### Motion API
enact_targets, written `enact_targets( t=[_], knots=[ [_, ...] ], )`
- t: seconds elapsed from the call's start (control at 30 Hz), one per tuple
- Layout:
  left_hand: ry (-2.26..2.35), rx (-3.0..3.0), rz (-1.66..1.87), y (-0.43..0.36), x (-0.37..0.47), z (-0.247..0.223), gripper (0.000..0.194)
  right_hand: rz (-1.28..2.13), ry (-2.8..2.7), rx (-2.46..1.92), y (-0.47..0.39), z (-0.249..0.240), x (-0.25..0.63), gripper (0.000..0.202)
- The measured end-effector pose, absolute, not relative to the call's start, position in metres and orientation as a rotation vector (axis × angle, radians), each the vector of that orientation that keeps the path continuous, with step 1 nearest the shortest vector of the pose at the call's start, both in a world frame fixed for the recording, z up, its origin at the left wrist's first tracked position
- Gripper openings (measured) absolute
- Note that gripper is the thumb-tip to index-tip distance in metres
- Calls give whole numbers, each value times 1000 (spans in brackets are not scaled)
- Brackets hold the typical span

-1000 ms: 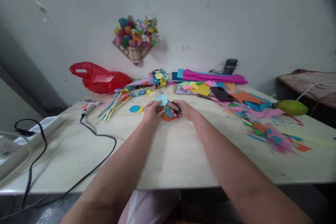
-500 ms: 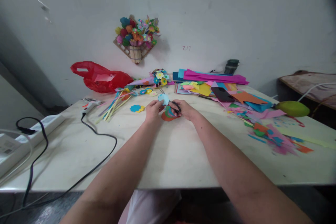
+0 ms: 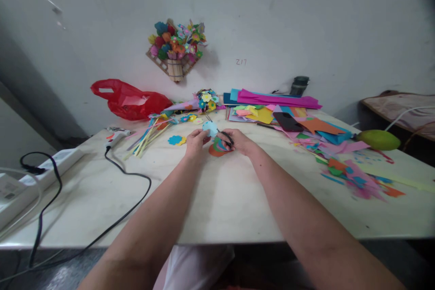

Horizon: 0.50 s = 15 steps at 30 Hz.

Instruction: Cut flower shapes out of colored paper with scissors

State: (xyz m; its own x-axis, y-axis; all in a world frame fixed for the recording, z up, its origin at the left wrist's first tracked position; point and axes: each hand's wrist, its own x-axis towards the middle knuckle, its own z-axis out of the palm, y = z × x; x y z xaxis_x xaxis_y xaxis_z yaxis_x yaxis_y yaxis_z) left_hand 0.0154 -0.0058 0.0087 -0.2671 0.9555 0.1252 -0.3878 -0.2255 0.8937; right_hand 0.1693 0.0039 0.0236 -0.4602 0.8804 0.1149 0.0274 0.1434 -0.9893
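Pinched in my left hand [image 3: 198, 139] is a light blue paper piece [image 3: 210, 128] with a rounded edge. My right hand [image 3: 238, 141] is closed on black-handled scissors [image 3: 228, 139], whose blades point toward the light blue paper. Under the scissors, between my hands, a few coloured paper circles [image 3: 216, 150] lie on the table, with orange showing lowest. Left of my left hand are blue and yellow scalloped paper shapes [image 3: 177, 140].
A glue gun [image 3: 117, 137] with a black cable, paper strips [image 3: 144, 140] and a red bag [image 3: 131, 102] are at left. Coloured sheets [image 3: 278, 98], a phone [image 3: 288, 122], paper scraps [image 3: 356, 179] and a green oval object [image 3: 379, 139] are at right.
My left hand and the light blue paper have shifted slightly left, and the paper appears turned a little. My right hand stays nearly in place with the scissors.
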Motion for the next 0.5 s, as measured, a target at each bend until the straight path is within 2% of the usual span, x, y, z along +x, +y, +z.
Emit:
enact_targets(
  t=[0.5],
  knots=[
    [962, 928, 1669, -4, 10, 11, 25, 1427, -1660, -888, 4, 23, 170, 22]
  ],
)
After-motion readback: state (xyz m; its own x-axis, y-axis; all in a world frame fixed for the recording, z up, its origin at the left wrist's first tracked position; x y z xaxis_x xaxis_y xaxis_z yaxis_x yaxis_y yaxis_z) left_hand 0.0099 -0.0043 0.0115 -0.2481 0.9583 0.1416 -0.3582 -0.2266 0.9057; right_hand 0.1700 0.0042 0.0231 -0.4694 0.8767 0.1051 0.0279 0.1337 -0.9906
